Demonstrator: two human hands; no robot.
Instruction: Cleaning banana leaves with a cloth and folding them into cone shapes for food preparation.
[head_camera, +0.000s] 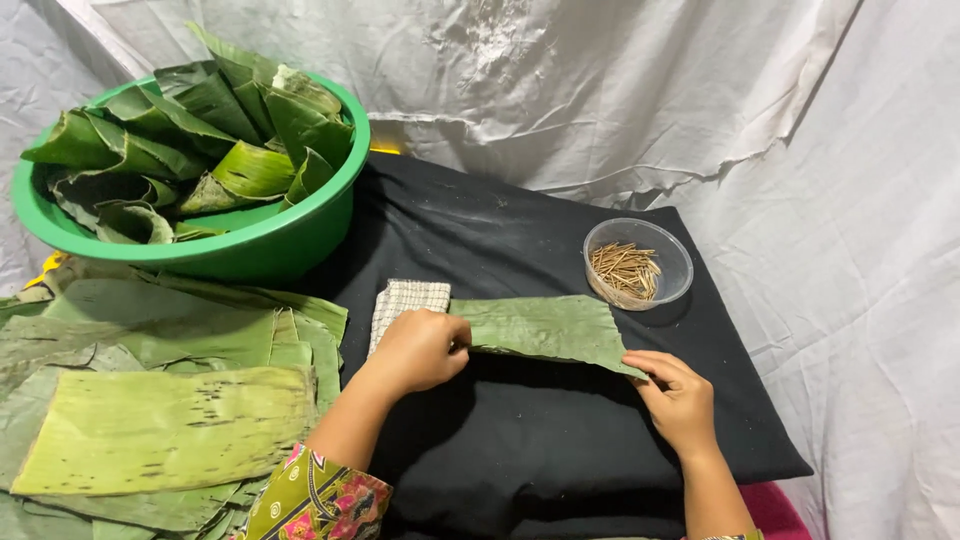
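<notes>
A green banana leaf piece (548, 328) lies flat on a black cloth (520, 440). My left hand (420, 348) is closed over the leaf's left end, pinching it. My right hand (678, 395) grips the leaf's lower right corner with its fingertips. A checked cloth (405, 300) lies just behind my left hand, partly under the leaf.
A small clear bowl (638, 262) of thin wooden sticks stands at the back right. A green basin (230, 245) full of folded leaf pieces sits at the back left. A stack of flat banana leaves (165, 425) lies to the left. White sheeting (860, 300) surrounds the black cloth.
</notes>
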